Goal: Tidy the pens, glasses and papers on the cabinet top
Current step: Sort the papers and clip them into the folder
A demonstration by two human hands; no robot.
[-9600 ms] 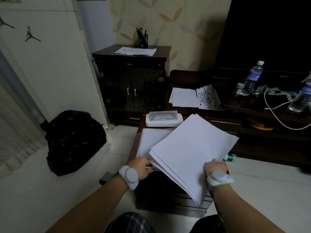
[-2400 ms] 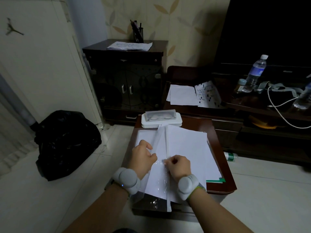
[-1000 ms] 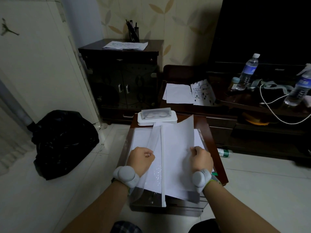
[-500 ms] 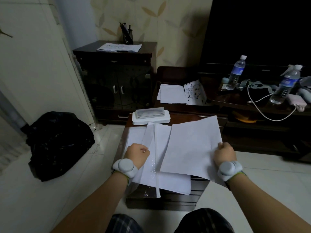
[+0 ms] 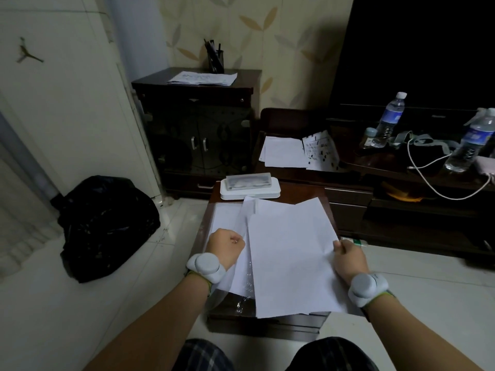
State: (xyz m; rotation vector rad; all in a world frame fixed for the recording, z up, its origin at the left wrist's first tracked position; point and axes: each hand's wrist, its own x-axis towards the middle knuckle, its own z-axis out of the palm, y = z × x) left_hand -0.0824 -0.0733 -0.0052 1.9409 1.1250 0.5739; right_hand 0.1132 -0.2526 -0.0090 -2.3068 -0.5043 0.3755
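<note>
Dim room, leaf-patterned wallpaper [image 5: 241, 25], tiled floor [image 5: 80, 303]

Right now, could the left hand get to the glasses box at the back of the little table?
Probably yes. The left hand is pinching a clear sleeve, so it must let go first; only flat papers lie before the glasses box.

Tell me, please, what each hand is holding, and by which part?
The right hand pinches the white paper sheets at their right edge; the left hand grips the clear plastic sleeve at its left flap.

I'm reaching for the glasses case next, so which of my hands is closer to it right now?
Left. Your left hand is just in front of the glasses case, almost below it. Your right hand, pinching the paper, sits farther off to the right.
</note>
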